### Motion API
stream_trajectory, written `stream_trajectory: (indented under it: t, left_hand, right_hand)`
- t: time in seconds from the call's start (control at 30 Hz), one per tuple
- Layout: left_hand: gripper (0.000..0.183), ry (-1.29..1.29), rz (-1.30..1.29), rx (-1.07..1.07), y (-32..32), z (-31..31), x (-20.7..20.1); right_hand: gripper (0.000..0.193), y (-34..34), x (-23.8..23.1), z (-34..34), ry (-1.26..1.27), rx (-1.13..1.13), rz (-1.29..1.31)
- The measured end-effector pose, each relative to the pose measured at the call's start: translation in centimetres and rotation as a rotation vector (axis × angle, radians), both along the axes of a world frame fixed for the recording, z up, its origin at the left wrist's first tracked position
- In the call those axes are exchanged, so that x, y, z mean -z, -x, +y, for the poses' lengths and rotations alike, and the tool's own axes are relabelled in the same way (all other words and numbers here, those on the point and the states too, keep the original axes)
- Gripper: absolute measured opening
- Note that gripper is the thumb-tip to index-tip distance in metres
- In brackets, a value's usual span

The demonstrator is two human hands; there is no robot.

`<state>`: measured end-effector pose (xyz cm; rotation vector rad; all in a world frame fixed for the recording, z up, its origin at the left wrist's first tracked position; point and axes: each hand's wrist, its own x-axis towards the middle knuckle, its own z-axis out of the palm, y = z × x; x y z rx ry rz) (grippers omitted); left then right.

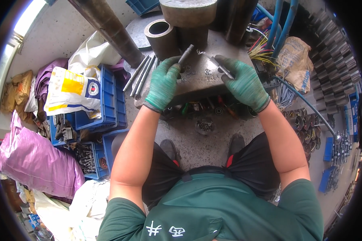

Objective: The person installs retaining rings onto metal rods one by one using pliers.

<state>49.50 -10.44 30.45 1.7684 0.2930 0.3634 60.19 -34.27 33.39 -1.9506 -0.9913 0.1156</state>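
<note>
My left hand (163,82), in a green coated glove, is closed around a short grey metal rod (186,53) that points up and to the right. A second slim metal rod (222,67) sits in the grip of my gloved right hand (246,82), slanting up and to the left, with a thin bright tip at its far end. The two rods are apart, both above a heavy steel block (201,78). Left of my left hand lie several long metal rods (140,76). A thick hollow steel cylinder (161,44) stands just behind that hand.
Thick steel columns (112,30) flank a round metal ram (188,14). Blue crates (108,98) with metal parts and a purple sack (38,156) are on the left. Yellow wires (263,50), a brown paper sack (293,62) and stacked metal pieces (330,64) are on the right.
</note>
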Motion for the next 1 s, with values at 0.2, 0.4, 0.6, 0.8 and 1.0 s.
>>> stream_trajectory:
  t: [0.2, 0.4, 0.6, 0.8, 1.0]
  left_hand:
    - [0.027, -0.279, -0.088, 0.003, 0.1, -0.5, -0.7]
    - [0.035, -0.19, -0.032, 0.053, 0.3, -0.3, -0.6]
    - [0.037, -0.171, -0.034, 0.153, 1.3, -0.5, -1.9]
    - [0.042, -0.184, 0.081, 0.268, 1.6, -1.0, -2.3]
    - [0.05, 0.098, -0.041, 0.278, 1.8, -0.7, -1.7]
  right_hand:
    - [0.052, -0.5, -0.3, -0.4, 0.042, -0.016, 0.038]
    - [0.05, -1.2, -0.9, -1.4, 0.114, -0.113, 0.12]
    - [0.051, -1.6, -3.5, -1.9, 0.32, -0.164, 0.111]
    - [0.053, -1.1, -2.1, -2.2, 0.253, -0.281, 0.201]
    - [0.056, -1.6, -2.9, -1.9, 0.287, -0.226, 0.308]
